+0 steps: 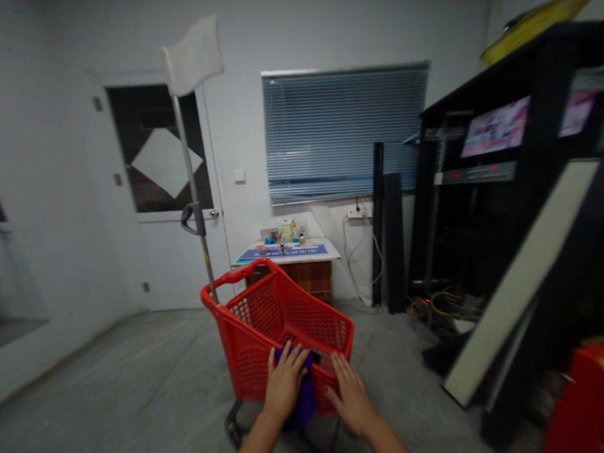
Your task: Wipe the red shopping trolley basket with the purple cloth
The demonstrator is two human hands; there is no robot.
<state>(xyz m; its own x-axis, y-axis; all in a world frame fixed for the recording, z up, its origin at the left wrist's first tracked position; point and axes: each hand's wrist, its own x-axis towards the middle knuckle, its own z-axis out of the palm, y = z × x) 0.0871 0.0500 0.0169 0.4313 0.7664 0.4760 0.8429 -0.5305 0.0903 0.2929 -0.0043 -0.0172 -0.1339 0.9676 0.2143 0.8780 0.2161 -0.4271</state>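
In the head view a red plastic shopping cart (250,364) with lattice sides stands in front of me. My left hand (286,379) lies over its near rim, with fingers bent onto a purple cloth (303,397) and pressing it to the cart. The cloth hangs down between my hands, partly hidden by the left one. My right hand (349,395) is at the cart's near right corner, fingers stretched out and thumb apart, with nothing in it. A grey pole (185,141) with a pale blank sign (194,56) rises from the handle end.
Behind the cart is a low table (326,249) with small items on it. A black rack (483,214) with screens stands at right, with long panels (524,283) leaning nearby and cables (443,303) on the floor. A red cabinet (579,412) is at lower right; a white door (175,261) at left.
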